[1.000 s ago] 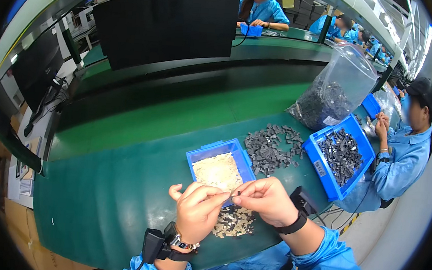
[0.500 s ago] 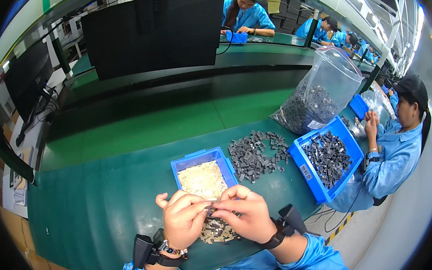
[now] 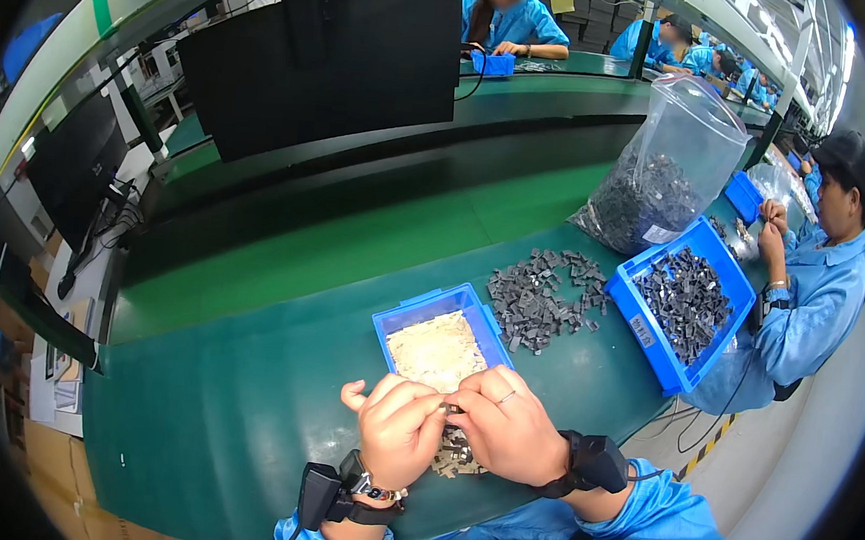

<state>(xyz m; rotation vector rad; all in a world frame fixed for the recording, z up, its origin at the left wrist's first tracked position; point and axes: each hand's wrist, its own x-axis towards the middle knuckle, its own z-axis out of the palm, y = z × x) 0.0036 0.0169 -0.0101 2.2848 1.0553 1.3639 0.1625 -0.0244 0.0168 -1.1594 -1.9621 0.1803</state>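
Observation:
Both hands meet just over the near edge of a blue bin (image 3: 485, 315) of pale cream pieces (image 3: 435, 350). Pinched between the fingertips of my left hand (image 3: 398, 433) and my right hand (image 3: 513, 431) is a small dark part (image 3: 453, 409), mostly covered by the fingers. Beneath them lies a heap of small tan and dark pieces (image 3: 455, 456), partly hidden by my hands. Beyond the bin, to the right, loose dark grey parts (image 3: 538, 306) are spread on the green table (image 3: 242, 407).
A blue tray (image 3: 645, 337) full of dark parts stands at the right, with a large clear bag (image 3: 649, 190) of similar parts behind it. A co-worker (image 3: 815, 277) sits at the right. A black monitor (image 3: 316, 71) hangs at the far side.
The view has shifted, so everything sits farther right in the picture. My right hand's fingers have curled closer over the small dark part; both hands still hold it together.

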